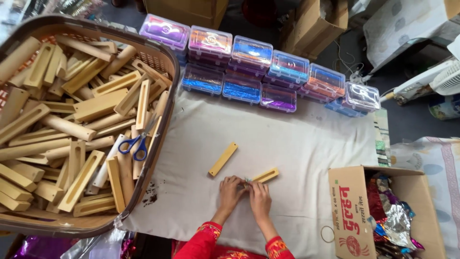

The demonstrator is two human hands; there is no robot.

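Note:
My left hand (231,190) and my right hand (260,196) meet over a white cloth (287,144), both pinching a small shiny piece of foil (247,182) at the near end of a slotted wooden stick (265,175). The stick lies flat and points up to the right. A second plain wooden stick (223,159) lies loose on the cloth just beyond my left hand. Red patterned sleeves cover both forearms.
A large brown basket (168,96) at the left holds several wooden sticks and blue-handled scissors (135,144). Clear plastic boxes (249,72) of coloured foil line the cloth's far edge. A cardboard box (352,211) with foil wrappers stands at the right.

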